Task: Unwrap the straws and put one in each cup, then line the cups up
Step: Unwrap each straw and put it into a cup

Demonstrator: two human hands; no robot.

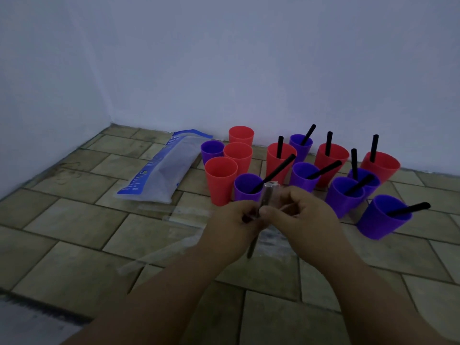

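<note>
Head view: we pinch a black drinking straw in its clear plastic wrapper (264, 199) between the curled fingers (245, 216) of our left hand (234, 220) and those of our right hand (307, 210). The straw is held near upright over the tan tiled floor (74, 220), its top just in front of the cups. We judge the unwrapping step to be under way: nine red and purple plastic cups (380, 170) hold black straws, while four empty cups (220, 185) wait at the left of the cluster. Next, the wrapper must be stripped clear and the bare straw dropped into an empty cup; the lining-up is not yet done. Both forearms reach forward from the bottom edge, hands meeting at centre. Discarded clear wrappers (189, 210) lie on the floor nearby, beside a blue-and-clear plastic bag (154, 175).
</note>
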